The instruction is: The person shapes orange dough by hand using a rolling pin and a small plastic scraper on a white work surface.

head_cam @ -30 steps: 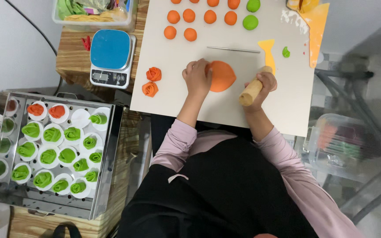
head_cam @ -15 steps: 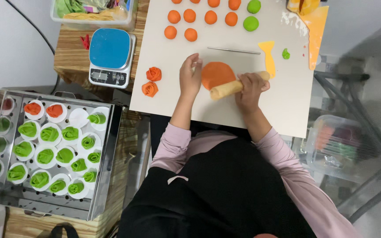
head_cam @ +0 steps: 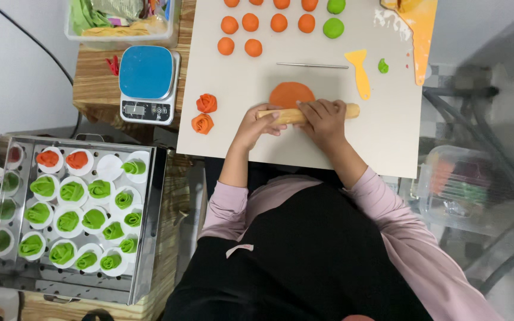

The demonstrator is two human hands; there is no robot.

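While both hands press rolling pin (head_cam: pixel 307 113), orange dough disc (head_cam: pixel 291 94) just beyond, left hand (head_cam: pixel 257 122), right hand (head_cam: pixel 323 116).

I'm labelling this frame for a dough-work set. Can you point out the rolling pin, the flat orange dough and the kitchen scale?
Wooden rolling pin (head_cam: pixel 348 110), head view, bare right end.
Flat round orange dough disc (head_cam: pixel 291 94), head view, its centre.
Blue-topped kitchen scale (head_cam: pixel 146 72), head view, middle of the platform.

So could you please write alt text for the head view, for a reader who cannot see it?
Seen from above, a person's left hand and right hand press a wooden rolling pin across a flat orange dough disc on a pale board. Two orange dough roses lie beside it, with a tray of green roses further left.
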